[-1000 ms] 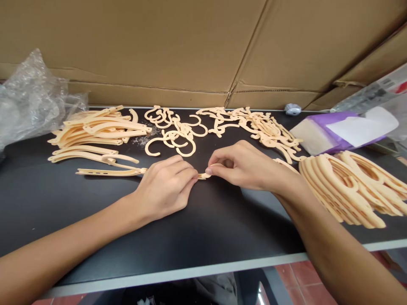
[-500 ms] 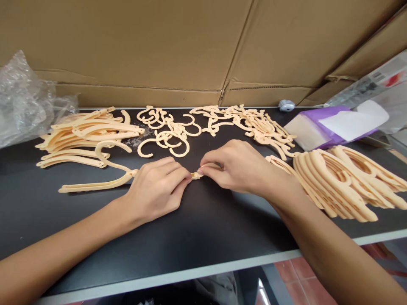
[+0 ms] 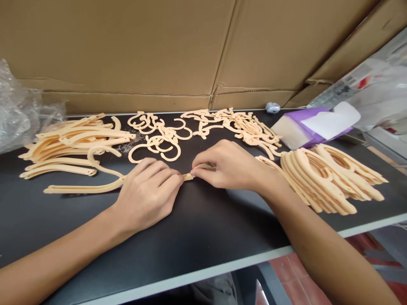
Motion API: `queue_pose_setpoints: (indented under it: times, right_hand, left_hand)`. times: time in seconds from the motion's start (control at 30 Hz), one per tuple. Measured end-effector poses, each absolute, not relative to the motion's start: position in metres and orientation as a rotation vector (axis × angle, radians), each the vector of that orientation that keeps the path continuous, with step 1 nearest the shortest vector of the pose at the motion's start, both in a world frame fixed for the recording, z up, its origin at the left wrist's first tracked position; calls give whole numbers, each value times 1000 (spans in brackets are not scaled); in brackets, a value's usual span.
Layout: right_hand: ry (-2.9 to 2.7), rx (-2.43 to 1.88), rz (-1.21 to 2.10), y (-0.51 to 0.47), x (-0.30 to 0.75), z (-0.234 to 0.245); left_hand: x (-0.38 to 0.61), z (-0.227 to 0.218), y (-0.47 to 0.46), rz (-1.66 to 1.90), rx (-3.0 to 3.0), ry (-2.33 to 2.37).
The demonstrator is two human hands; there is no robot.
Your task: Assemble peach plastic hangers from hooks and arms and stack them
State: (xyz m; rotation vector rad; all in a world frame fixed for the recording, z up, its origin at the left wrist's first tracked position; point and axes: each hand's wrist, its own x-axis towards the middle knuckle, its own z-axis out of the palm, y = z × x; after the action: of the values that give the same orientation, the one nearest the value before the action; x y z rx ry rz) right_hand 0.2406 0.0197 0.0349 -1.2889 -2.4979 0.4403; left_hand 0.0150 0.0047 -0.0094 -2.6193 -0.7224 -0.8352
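Observation:
A cream plastic hanger [image 3: 85, 188], with a curved hook and an arm reaching left, lies under my left hand [image 3: 149, 190]. The fingers of that hand are wrapped round its middle, and the hanger's other end pokes out past them. At this end my right hand [image 3: 225, 165] pinches with thumb and forefinger; a thin curved cream piece seems to show between its fingers, but its kind is mostly hidden. Just beyond my left hand lie loose cream hanger hooks [image 3: 159, 137].
Hanger arms [image 3: 79, 140] are piled at the left beside crumpled clear plastic [image 3: 19, 110]. Small curved parts [image 3: 248, 127] lie at the back. Stacked hangers [image 3: 321, 178] sit at the right, near a purple tissue pack [image 3: 305, 123]. Cardboard [image 3: 127, 46] stands behind the black table [image 3: 203, 237].
The view has shifted slightly, so most things appear further left. Both hands keep their hold at the hanger, with only slight finger movement at its right end.

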Motion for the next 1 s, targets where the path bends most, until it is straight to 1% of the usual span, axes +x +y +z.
queue_pose_setpoints:
  times: [0.17, 0.43, 0.53, 0.63, 0.7, 0.87, 1.0]
  right_hand:
    - [-2299, -1351, 412, 26, 250, 39]
    - [-2233, -1457, 407, 35, 260, 35]
    - [-2175, -1524, 289, 40, 265, 33]
    - [-2068, -1676, 30, 47, 276, 33]
    - [-1989, -1821, -72, 51, 285, 34]
    - [-2016, -2164, -111, 57, 302, 31]
    - [-2027, -2296, -118, 59, 308, 26]
  left_hand:
    - [16, -7, 3, -821, -2564, -761]
    - [16, -9, 2, -720, -2575, -923]
    - [14, -12, 2, -698, -2620, -962]
    - [13, -14, 2, -684, -2648, -982]
    - [13, -15, 2, -687, -2656, -983]
    - [13, -14, 2, -709, -2645, -972]
    - [12, -12, 3, -693, -2634, -979]
